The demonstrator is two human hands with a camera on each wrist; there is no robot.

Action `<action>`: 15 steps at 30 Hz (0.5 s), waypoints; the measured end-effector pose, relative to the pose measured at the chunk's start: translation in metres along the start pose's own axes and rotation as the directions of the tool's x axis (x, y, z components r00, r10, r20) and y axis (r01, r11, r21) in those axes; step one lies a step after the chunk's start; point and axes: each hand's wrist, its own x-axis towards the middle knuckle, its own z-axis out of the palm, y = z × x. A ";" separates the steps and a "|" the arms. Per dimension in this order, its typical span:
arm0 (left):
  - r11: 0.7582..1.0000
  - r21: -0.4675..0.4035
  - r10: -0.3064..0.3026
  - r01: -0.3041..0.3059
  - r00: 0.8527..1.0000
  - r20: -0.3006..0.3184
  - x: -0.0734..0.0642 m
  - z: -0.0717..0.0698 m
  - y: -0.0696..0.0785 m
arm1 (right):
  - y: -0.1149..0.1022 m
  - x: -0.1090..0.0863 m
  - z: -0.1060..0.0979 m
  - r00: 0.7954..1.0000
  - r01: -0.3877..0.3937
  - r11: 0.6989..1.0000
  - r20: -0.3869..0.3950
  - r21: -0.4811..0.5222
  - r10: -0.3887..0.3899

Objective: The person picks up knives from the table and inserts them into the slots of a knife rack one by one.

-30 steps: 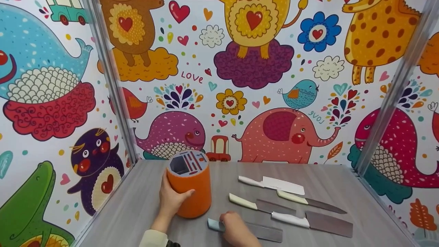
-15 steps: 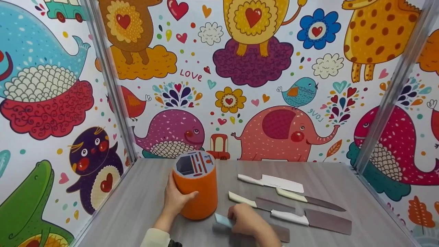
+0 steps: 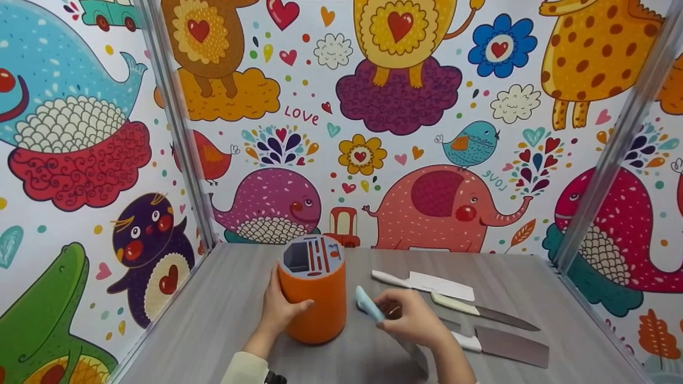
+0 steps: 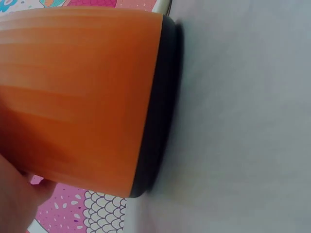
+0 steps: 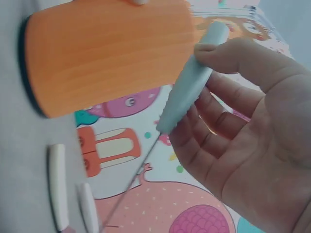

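Note:
My left hand [image 3: 280, 309] grips the side of an orange round knife block [image 3: 320, 304], thumb across its front. The block stands upright, its grey slotted top [image 3: 312, 256] facing up, with a wide opening and several narrow slots. Just right of it, my right hand [image 3: 419, 317] pinches the pale blue handle [image 5: 189, 90] of a knife between thumb and fingers. The knife is tilted, handle end up toward the block; its blade [image 3: 413, 354] slopes down toward the near side. In the right wrist view the blade appears edge-on as a thin line.
Right of my right hand lie a white-bladed cleaver [image 3: 443, 286], a cream-handled pointed knife [image 3: 507, 318] and a white-handled cleaver [image 3: 512, 346]. Another knife is mostly hidden behind my hand. Patterned walls [image 3: 341, 154] enclose the grey table [image 3: 213, 320] at the back and sides.
My right hand has lifted the blue-handled knife off the table, tilted it handle-up and moved it up and right. The knife block, held by my left hand, has shifted slightly right.

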 end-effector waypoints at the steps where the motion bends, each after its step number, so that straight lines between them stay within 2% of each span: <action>1: 1.000 -0.006 0.001 -0.001 1.000 0.005 0.000 0.000 0.000 | -0.002 -0.002 -0.002 1.000 0.009 0.999 -0.014 0.037 -0.008; 5: 1.000 -0.009 0.013 -0.013 1.000 0.019 0.000 -0.002 0.001 | -0.005 -0.006 -0.005 0.995 0.058 0.987 -0.090 0.150 -0.045; 11: 0.998 -0.017 0.062 -0.061 0.998 0.024 0.003 -0.004 -0.001 | -0.008 -0.005 0.000 0.977 0.121 0.970 -0.199 0.212 -0.078; 13: 0.995 -0.031 0.099 -0.100 0.995 -0.025 0.003 -0.004 0.001 | -0.008 -0.003 0.003 0.971 0.135 0.966 -0.223 0.219 -0.085; 15: 0.985 -0.034 0.162 -0.168 0.978 -0.129 0.002 -0.005 0.005 | -0.009 -0.002 0.008 0.968 0.140 0.963 -0.238 0.231 -0.084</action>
